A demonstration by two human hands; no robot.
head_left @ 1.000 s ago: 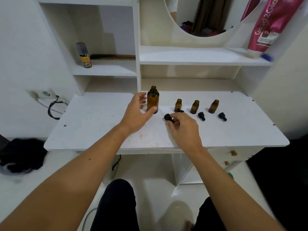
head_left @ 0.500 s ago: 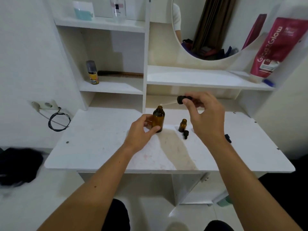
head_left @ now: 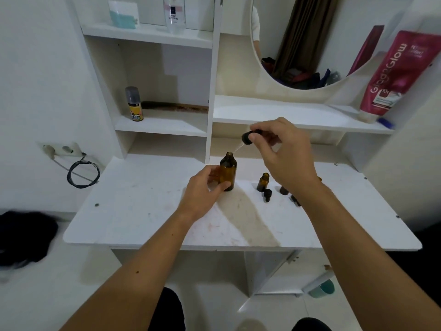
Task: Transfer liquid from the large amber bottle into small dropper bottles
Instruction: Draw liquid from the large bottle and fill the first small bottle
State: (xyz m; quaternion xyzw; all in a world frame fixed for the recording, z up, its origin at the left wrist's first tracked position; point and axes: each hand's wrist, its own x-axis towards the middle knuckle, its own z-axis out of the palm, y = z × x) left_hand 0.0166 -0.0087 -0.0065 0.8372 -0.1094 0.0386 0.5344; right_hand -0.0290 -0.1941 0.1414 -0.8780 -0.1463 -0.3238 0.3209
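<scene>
The right hand [head_left: 287, 154] has brought its pinched dropper [head_left: 248, 137] down, tip (barely visible) now at the large amber bottle [head_left: 228, 172] mouth; the left hand [head_left: 202, 189] still grips that bottle.

I see a spray can [head_left: 134, 104] beside a comb [head_left: 175, 107] on the shelf, a pink tube [head_left: 395, 74] leaning upper right, a black cable [head_left: 83, 174] hanging left.

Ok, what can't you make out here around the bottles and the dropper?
Head view, the only one:
- Liquid level in the large amber bottle: dark glass, left hand covers its lower part.
- The other small dropper bottles: mostly behind the right hand and wrist.
- Dropper glass tip: thin and faint; contents unreadable.
</scene>
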